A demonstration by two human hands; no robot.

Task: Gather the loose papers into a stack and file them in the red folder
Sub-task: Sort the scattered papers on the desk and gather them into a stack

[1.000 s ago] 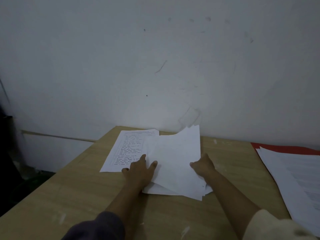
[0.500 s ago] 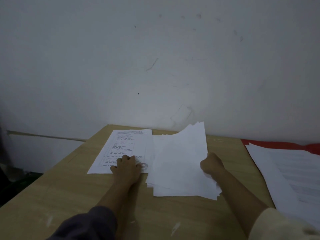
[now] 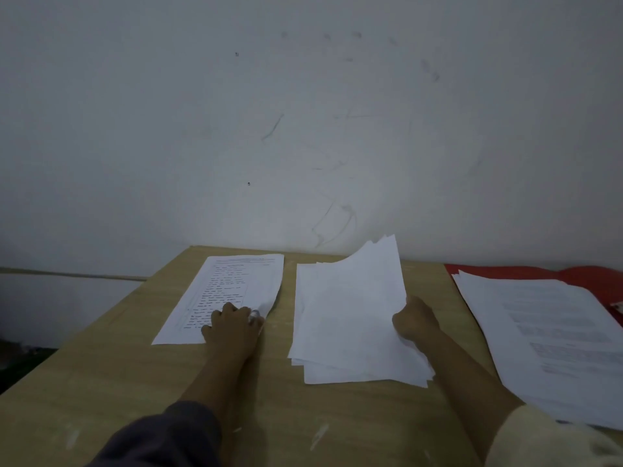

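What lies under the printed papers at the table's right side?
A red folder: red shows past the far and right edges of the printed papers. The papers cover the rest of it, so anything else beneath is hidden.

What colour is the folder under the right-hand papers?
The folder is red; head view shows it best.

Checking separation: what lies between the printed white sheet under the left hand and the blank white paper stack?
Only a bare strip of the light wooden table, shown in the head view.

bare table (image 3: 281,342) strip between printed sheet (image 3: 236,284) and blank stack (image 3: 347,315), wall (image 3: 303,129) close behind
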